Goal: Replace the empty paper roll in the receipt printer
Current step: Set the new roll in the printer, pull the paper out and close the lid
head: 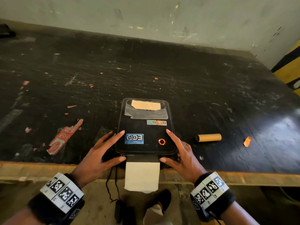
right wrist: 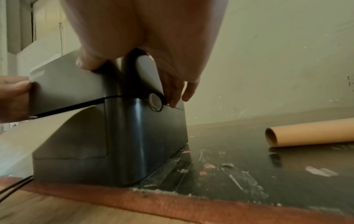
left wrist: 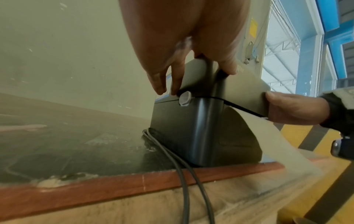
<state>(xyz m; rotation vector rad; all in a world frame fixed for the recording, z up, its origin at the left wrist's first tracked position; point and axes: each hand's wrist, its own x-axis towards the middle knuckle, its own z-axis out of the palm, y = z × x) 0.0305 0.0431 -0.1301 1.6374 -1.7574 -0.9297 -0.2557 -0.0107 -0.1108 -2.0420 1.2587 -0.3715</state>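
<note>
A black receipt printer [head: 144,135] stands at the table's front edge with its lid down and a red ring light glowing. White paper [head: 142,177] hangs out of its front slot over the edge. My left hand [head: 103,150] lies on the lid's left side and my right hand [head: 180,151] on its right side, fingers straight and spread, thumbs at the lid's front edge. In the wrist views, fingers reach down beside the round side buttons [left wrist: 184,99] [right wrist: 155,101]. An empty brown cardboard core [head: 209,137] [right wrist: 314,133] lies on the table right of the printer.
The black table top [head: 146,70] is scratched, with paper scraps and a torn red label [head: 65,137] at the left. Two cables [left wrist: 187,181] run from the printer over the front edge. A wall stands behind the table, and a yellow-and-black object [head: 290,69] at the far right.
</note>
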